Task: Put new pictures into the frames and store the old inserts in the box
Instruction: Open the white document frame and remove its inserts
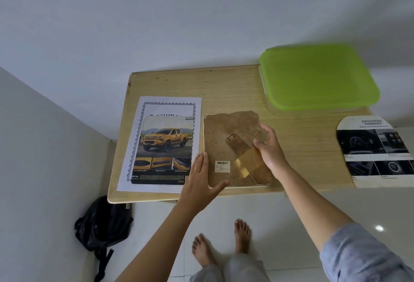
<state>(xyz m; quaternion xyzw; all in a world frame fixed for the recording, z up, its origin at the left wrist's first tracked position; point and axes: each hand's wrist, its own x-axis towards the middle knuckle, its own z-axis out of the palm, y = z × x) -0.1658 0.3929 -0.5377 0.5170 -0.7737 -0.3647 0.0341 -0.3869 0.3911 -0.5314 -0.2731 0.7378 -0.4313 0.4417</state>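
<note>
on the worktop (224, 84) the frame (235, 147) is lying face down; the left hand (202, 178) is pressing flat, fingers spread, while the right hand (268, 147) is gripping its brittle backing (lift by edges).

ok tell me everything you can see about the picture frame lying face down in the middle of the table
The picture frame lies flat and face down on the wooden table, between the truck brochure and the green-lidded box. Its back is mottled brown board, torn along the far edge, inside a thin pale rim. A brown easel stand runs diagonally across the back, and a white barcode sticker sits near the front. The left hand presses its near left corner; the right hand touches the right side by the stand.
</note>
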